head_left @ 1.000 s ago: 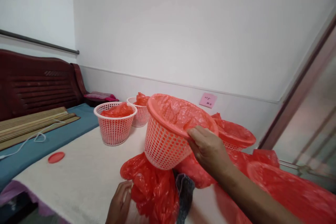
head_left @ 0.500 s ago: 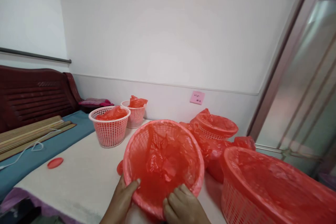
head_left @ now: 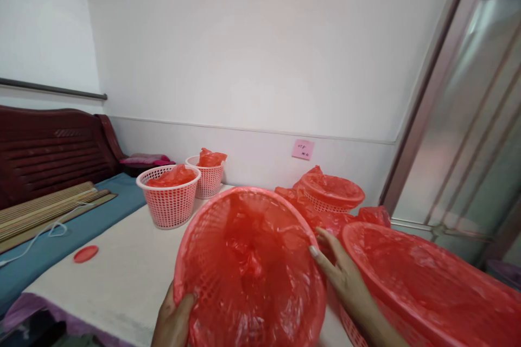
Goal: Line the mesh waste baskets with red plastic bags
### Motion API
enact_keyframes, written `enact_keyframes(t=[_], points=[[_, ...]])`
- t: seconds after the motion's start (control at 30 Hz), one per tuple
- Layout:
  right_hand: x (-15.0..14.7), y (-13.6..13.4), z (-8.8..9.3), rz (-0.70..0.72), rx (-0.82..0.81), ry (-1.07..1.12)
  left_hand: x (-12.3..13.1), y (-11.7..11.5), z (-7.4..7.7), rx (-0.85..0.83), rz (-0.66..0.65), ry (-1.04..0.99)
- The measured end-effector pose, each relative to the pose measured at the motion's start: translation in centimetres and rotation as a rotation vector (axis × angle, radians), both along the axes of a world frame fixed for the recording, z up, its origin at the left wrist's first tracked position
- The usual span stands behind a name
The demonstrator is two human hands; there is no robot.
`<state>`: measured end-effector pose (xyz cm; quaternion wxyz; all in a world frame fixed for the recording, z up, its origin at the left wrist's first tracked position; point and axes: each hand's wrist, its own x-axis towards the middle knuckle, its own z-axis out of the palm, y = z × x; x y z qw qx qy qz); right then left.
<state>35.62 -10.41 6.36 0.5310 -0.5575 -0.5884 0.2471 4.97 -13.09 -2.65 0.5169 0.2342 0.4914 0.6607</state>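
Note:
A round pink-red basket (head_left: 185, 249) is tilted so that its mouth faces me. Inside it lies a thin red plastic bag (head_left: 248, 260), bunched in the middle and drawn over part of the rim. My left hand (head_left: 174, 317) grips the basket's left rim, thumb inside and fingers hidden behind the wall. At the right rim, my right hand (head_left: 342, 268) has its fingers stretched out, the thumb tip at the bag-covered edge. Close to that hand stands a large red oval basket (head_left: 407, 309) lined with red plastic.
Two white-rimmed perforated baskets (head_left: 173, 206) holding red bags stand at the back left. Against the wall is another bag-covered basket (head_left: 334, 190). A small red ring (head_left: 86, 254) lies on the pale table (head_left: 118, 282). A pink note (head_left: 303, 149) sticks to the wall.
My right hand has left the front rim, unclenched and moved to the right rim. The basket has come nearer and tipped further towards me, while my left hand still holds its left side.

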Motion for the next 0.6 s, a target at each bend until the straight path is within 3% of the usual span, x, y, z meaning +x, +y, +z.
enact_keyframes(t=[0.1,0.2,0.3,0.4,0.5,0.6], points=[[-0.8,-0.1,0.1,0.31,-0.242,0.307,-0.6,-0.4,-0.7,-0.038,0.025,0.001],[-0.7,-0.5,-0.5,0.412,-0.296,0.452,-1.2,-0.5,-0.8,-0.032,0.079,-0.015],[0.1,-0.3,-1.2,0.295,-0.243,0.488,-1.3,-0.5,-0.4,-0.025,0.117,-0.02],[0.4,-0.4,-1.0,0.091,-0.089,0.32,-1.0,-0.6,-0.2,0.0,0.145,0.047],[-0.3,-0.9,-0.3,0.034,0.033,0.134,-0.9,-0.6,-0.5,0.006,0.154,0.13],[-0.8,-1.0,0.1,-0.018,0.1,0.077,-1.4,-0.6,-1.0,-0.008,0.184,0.088]])
